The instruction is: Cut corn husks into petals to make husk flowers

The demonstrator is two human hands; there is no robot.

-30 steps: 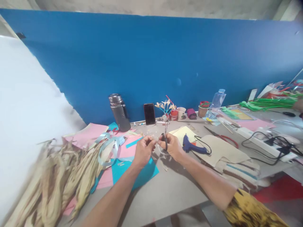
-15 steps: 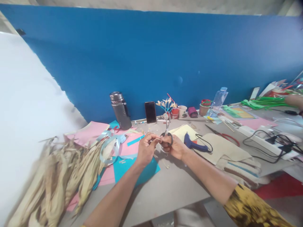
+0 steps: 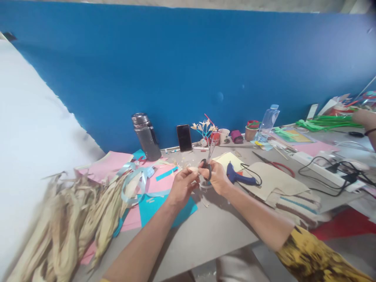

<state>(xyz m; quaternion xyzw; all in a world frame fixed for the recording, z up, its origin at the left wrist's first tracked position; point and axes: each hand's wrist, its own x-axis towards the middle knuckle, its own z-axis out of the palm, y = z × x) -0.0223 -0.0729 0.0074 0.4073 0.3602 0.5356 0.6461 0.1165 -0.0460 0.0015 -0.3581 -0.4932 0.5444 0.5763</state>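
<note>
My left hand [image 3: 182, 187] pinches a small pale piece [image 3: 193, 169], perhaps husk, above the grey table [image 3: 205, 231]. Close beside it, my right hand [image 3: 216, 178] has its fingers through the dark handles of scissors [image 3: 210, 153], whose blades point up and away. The fingertips of both hands meet around the pale piece. Behind the blades stands a bunch of small cream flowers [image 3: 203, 127] on blue stems. A blue glue gun [image 3: 241, 177] lies right of my right hand. Turquoise paper [image 3: 164, 207] lies under my left forearm.
Dried husks [image 3: 70, 231] and a ribbon coil [image 3: 126, 188] lie left. Behind are a flask [image 3: 146, 137], phone [image 3: 184, 138], cup [image 3: 224, 135] and bottle [image 3: 267, 123]. Red-handled shears [image 3: 282, 166], a power strip [image 3: 320, 170] and another person's hand [image 3: 364, 117] are right.
The view has shifted slightly. The scissors have tilted a little to the right, and more of the pale piece shows between my fingertips. The other person's hand reaches farther into view.
</note>
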